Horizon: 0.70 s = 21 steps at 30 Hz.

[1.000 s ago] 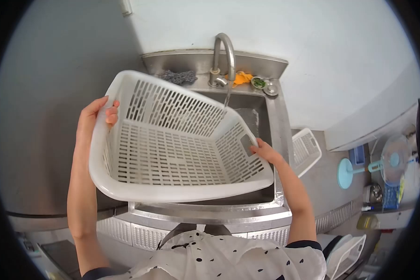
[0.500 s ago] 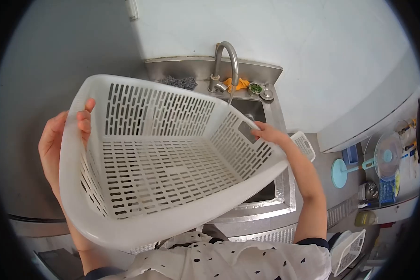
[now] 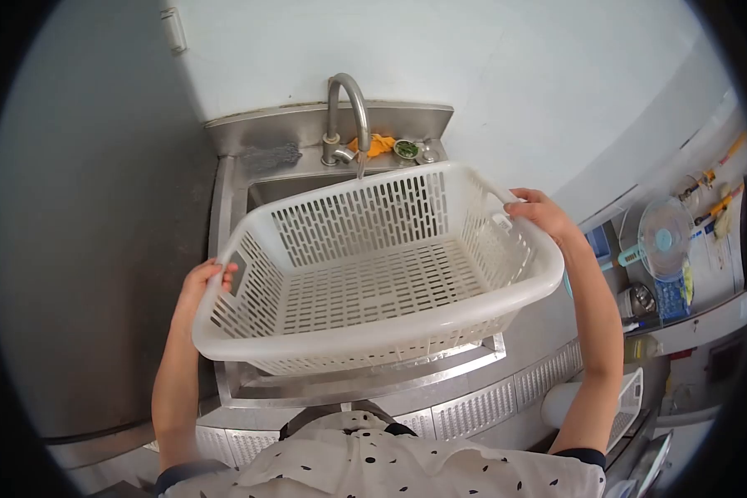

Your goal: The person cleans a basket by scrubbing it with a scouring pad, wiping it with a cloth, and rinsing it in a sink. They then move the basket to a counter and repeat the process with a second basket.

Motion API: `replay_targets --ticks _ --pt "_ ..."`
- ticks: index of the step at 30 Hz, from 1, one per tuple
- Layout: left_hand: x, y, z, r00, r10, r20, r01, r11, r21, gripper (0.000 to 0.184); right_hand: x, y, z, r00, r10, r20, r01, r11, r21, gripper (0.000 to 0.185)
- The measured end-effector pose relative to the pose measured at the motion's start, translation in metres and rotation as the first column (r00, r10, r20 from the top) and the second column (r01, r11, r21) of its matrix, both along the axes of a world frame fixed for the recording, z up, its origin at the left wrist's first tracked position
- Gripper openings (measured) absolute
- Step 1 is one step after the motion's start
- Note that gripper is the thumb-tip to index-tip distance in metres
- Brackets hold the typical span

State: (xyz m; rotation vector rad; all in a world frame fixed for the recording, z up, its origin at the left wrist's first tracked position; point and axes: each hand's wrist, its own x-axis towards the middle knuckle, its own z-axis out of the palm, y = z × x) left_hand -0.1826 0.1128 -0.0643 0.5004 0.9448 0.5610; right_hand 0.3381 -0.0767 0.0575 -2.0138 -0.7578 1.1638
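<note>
A large white plastic laundry-style basket (image 3: 382, 334) with slotted walls and floor is held over the stainless steel sink (image 3: 332, 395). Nothing lies inside it. My left hand (image 3: 205, 280) grips the handle hole at its left end, fingers curled through. At the right end, my right hand (image 3: 543, 214) is closed around the rim by the other handle hole. The basket sits roughly level, its right end slightly higher. Behind its far rim stands a curved metal faucet (image 3: 345, 87), with a thin stream of water seemingly at the spout. Most of the sink basin is hidden beneath the basket.
On the sink's back ledge are a grey mesh scrubber (image 3: 275, 156), an orange cloth (image 3: 378, 146) and a small bowl of greens (image 3: 406, 149). A grey panel (image 3: 108, 249) rises at left. A clear round lid-like item (image 3: 666, 239) and other kitchenware stand at right.
The basket has swung from steeply tilted, left end close to me, to nearly level over the sink. Both hands keep their hold at its ends. The view has shifted right.
</note>
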Motion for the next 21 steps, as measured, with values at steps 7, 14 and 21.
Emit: replay_targets --ticks 7,14,21 --pt "0.028 0.018 -0.105 0.98 -0.169 -0.102 0.17 0.986 0.0 0.036 -0.053 -0.007 0.055 0.976 -0.132 0.173 0.115 0.988 0.107 0.051" --pt "0.085 0.015 -0.184 0.866 -0.285 -0.412 0.304 0.952 -0.02 0.048 -0.108 -0.03 0.079 0.972 -0.186 0.144 0.162 0.973 0.163 0.047" --pt "0.181 0.022 -0.199 0.719 -0.497 -0.486 0.543 0.838 -0.053 0.07 -0.167 -0.061 0.103 0.921 -0.356 0.158 0.303 0.91 0.282 0.038"
